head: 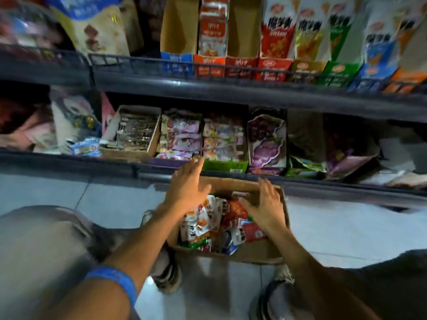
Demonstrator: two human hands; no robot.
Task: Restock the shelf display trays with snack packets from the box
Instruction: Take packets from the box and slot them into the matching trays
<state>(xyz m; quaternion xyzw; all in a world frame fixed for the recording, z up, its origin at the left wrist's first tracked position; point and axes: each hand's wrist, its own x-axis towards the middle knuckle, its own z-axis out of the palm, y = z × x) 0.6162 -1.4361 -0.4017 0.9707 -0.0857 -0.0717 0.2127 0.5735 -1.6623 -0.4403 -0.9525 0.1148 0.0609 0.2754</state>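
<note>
Both hands spread and empty, left hand (187, 186) above box (258, 251) rim near purple tray (178, 137), right hand (265, 205) over snack packets (215, 224); best to pinch one matching packet, not a handful.

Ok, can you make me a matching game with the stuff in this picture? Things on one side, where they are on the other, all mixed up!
Things:
1. cardboard box
2. wristband
3. green tray
4. left hand

Places:
A. on the lower shelf, full of packets
B. on the floor, holding snack packets
C. stretched out flat toward the lower shelf edge
D. around the left forearm

Pairs: 1-B, 2-D, 3-A, 4-C
</note>
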